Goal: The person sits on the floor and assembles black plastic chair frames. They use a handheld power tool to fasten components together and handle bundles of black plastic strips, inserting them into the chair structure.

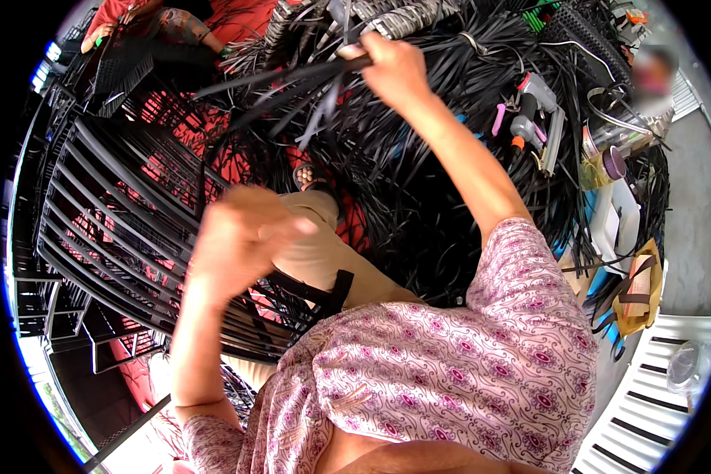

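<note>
My right hand (pixel 396 73) is raised at the far middle, its fingers closed round a bundle of flat black strips (pixel 292 77) whose loose ends trail to the left. My left hand (pixel 245 229) is smeared by motion, so its finger positions do not show clearly. It is over the near side of a black slatted frame (pixel 118 205), which lies against my legs on the left. Whether that hand touches the frame or holds anything cannot be told.
A large heap of black strips (pixel 450 95) spreads across the far right. On it rest a grey air tool (pixel 541 110) and a jar with a purple lid (pixel 596 170). A yellow bag (pixel 640 288) lies at right. Another person in red (pixel 122 20) sits far left.
</note>
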{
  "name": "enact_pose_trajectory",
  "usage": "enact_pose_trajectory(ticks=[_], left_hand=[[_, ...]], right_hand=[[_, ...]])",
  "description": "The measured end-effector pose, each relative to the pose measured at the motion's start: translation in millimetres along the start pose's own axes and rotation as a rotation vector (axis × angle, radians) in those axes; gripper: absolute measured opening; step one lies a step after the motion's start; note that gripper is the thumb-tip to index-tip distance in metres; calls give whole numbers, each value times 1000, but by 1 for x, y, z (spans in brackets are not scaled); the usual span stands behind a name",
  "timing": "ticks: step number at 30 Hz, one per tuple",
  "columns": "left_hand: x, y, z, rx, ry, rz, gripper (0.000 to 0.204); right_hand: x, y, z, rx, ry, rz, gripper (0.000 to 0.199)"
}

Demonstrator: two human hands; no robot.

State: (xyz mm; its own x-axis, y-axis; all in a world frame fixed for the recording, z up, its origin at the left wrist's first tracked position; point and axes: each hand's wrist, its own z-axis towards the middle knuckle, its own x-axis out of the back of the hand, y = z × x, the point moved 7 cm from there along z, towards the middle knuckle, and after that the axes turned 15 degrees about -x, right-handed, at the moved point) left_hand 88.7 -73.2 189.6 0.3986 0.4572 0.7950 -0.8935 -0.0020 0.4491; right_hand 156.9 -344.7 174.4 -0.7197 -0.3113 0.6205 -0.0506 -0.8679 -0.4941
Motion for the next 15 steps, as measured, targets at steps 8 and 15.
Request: enact_pose_trajectory(ticks=[8, 15], left_hand=[[-109, -62, 7, 610, 656, -920, 87], [-77, -90, 30, 455, 1119, -1212, 40]], right_hand=[[-17, -66, -47, 139, -76, -14, 17], [-24, -93, -109, 136, -167, 65, 12]])
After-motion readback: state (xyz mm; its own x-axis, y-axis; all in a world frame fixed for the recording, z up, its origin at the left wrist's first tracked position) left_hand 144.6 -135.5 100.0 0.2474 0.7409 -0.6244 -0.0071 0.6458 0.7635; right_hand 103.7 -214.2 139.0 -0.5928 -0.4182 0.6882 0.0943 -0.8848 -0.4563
